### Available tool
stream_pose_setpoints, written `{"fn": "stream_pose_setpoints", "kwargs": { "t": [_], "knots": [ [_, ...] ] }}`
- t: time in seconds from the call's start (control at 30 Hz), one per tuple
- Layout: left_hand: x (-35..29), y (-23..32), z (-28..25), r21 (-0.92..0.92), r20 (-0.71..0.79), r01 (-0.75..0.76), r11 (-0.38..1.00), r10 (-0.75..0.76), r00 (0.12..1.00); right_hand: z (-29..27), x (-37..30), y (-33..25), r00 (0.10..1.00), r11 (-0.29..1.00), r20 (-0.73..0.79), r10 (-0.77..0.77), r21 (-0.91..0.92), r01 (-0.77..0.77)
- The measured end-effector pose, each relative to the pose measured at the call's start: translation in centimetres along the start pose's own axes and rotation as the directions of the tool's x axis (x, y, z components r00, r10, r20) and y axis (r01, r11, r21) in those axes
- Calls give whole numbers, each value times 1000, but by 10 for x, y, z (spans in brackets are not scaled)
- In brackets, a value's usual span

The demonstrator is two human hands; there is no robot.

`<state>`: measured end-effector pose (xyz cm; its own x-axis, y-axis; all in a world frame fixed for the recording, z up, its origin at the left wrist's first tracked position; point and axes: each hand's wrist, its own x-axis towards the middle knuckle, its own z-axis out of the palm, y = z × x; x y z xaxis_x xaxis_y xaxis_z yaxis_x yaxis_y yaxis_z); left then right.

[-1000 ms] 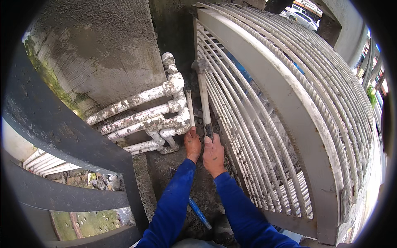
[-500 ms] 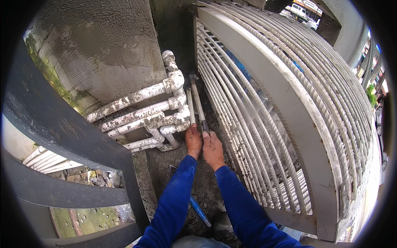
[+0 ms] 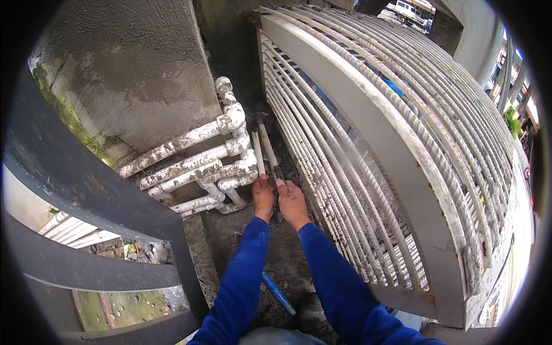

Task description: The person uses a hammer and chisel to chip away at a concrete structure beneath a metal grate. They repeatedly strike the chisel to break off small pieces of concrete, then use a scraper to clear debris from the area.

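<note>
Both hands are close together over the muddy ground between the pipes and the railing. My left hand (image 3: pixel 263 198) is closed around the lower end of a thin white pipe (image 3: pixel 257 150). Just beside it, my right hand (image 3: pixel 292 204) grips the near end of a long pale rod (image 3: pixel 268 145), thumb pointing forward along it. The rod has mud on it and a dark far end; whether it is a tool handle or a pipe I cannot tell. A blue tool handle (image 3: pixel 279 294) lies on the ground between my forearms, its far part hidden under my left sleeve.
Mud-spattered white pipes with elbows (image 3: pixel 184 142) run along the concrete wall (image 3: pixel 132 69) at left. A pale railing of ribbed bars (image 3: pixel 368 132) stands close on the right. Dark curved metal bars (image 3: pixel 98 184) cross the lower left. A white vehicle (image 3: pixel 409 11) shows far right.
The view has shifted slightly, so the railing and pipes sit a little further left. The rod's darker near end, visible before, is now mostly covered by my right hand. Both hands keep their hold.
</note>
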<state>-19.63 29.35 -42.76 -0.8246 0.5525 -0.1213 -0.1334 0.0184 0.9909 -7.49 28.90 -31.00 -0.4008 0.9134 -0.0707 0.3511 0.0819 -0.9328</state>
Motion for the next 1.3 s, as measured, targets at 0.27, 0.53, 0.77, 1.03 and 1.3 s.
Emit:
{"fn": "stream_pose_setpoints", "kwargs": {
  "t": [0.27, 0.53, 0.77, 1.03, 1.3],
  "knots": [
    [-38, 83, -6, -448, 329, 589, 672, -489, 808, -46, -101, 24, 990, 990, -42, 131, -44, -133],
    [-110, 94, 23, -264, 220, 354, 897, -302, 928, -55, -153, 101, 977, 970, -40, 209, -115, -212],
    [-25, 36, 0, -12, 117, 302, 953, -299, 947, -53, -143, 125, 974, 969, 88, 211, 114, -220],
    [-153, 23, -51, -41, 168, 357, 933, -346, 923, -74, -135, 89, 875, 927, 341, 343, 29, -374],
    [-22, 21, -50, 688, 150, -358, 632, 358, 922, -42, -162, 140, 990, 974, 29, 140, -183, -132]
  ]
}}
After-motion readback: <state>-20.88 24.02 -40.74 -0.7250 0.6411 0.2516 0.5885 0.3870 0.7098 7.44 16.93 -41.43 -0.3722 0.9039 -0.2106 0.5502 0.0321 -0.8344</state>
